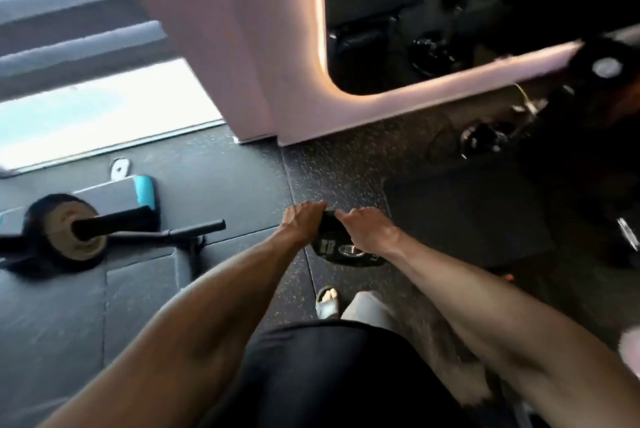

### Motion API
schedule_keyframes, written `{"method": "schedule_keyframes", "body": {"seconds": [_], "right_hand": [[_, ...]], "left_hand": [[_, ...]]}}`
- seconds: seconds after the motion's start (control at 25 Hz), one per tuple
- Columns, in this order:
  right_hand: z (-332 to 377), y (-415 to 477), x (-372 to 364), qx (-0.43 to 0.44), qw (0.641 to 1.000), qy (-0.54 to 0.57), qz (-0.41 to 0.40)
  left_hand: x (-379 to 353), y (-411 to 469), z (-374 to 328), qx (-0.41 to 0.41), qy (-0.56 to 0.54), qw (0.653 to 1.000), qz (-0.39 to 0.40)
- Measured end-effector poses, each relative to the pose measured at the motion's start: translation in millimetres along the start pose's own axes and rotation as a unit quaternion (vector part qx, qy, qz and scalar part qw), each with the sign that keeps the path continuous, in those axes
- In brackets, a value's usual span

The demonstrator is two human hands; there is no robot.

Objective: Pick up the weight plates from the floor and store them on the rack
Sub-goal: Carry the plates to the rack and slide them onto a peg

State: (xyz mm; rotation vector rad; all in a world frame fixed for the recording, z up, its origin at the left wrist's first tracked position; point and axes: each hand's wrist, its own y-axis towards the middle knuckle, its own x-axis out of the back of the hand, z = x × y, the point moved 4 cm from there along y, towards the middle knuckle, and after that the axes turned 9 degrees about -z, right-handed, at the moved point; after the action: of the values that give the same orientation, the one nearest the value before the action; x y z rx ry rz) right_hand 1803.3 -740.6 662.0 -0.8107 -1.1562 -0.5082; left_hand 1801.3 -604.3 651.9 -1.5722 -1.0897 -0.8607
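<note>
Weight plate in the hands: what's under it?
Speckled floor shows around the weight plate, gripped by the left hand and right hand. The patch directly beneath is hidden by the plate.

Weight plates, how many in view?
2: black plate held by left hand and right hand; second plate on the bar at left. Blurred right side may hide more.

The left hand (304,220) and right hand (370,232) hide much of the weight plate (341,256), its lettering blurred.

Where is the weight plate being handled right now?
Head view, centre: the black weight plate is gripped at its far edge by the left hand and right hand, just ahead of the sandalled foot, over the speckled floor.
</note>
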Motion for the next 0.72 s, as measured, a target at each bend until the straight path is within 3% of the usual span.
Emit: {"method": "schedule_keyframes", "body": {"seconds": [0.2,0.44,0.52,0.72], "right_hand": [[55.8,125.6,49.3,0.205,0.977,-0.037,0.039],[166.3,197.1,101.3,0.457,0.882,-0.093,0.067],[188.5,202.3,122.2,0.505,0.856,-0.090,0.065],[241.6,190.5,177.5,0.628,0.774,-0.059,0.058]], "left_hand": [[45.7,-8.2,106.3,0.212,-0.125,0.964,-0.098],[103.4,-58.2,168.3,0.411,-0.176,0.863,-0.237],[120.3,-77.1,174.3,0.464,-0.185,0.823,-0.272],[141.8,-136.3,176.0,0.531,-0.239,0.729,-0.359]]}}
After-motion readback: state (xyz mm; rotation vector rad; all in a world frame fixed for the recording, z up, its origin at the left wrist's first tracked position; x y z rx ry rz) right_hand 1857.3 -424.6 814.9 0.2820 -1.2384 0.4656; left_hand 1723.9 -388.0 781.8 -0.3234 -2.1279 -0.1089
